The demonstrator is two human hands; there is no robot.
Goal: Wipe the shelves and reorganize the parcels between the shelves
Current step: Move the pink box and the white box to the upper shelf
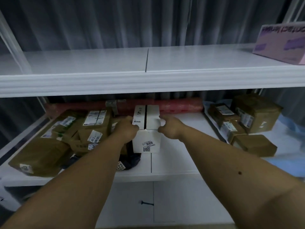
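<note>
Both bare forearms reach forward from the bottom edge to a white box [146, 128] standing on the middle shelf [175, 164], near its centre seam. Left hand [127, 129] holds the box's left side with curled fingers; right hand [170, 128] grips its right side, thumb at the lower corner and fingers at the upper one, so the two hands clamp the box between them. A label reading 3008 faces the camera on the box front. Just left of it, brown parcels [66, 138] lie piled and tilted, touching one another, with a dark bag [130, 161] under their near edge beside the box. Behind the box a red roll [173, 105] lies along the back of the shelf. To the right, well apart from the box, more brown boxes [247, 119] are grouped on blue wrap [290, 146]. On the upper shelf [148, 80], a pink carton [280, 43] sits at the far right.
</note>
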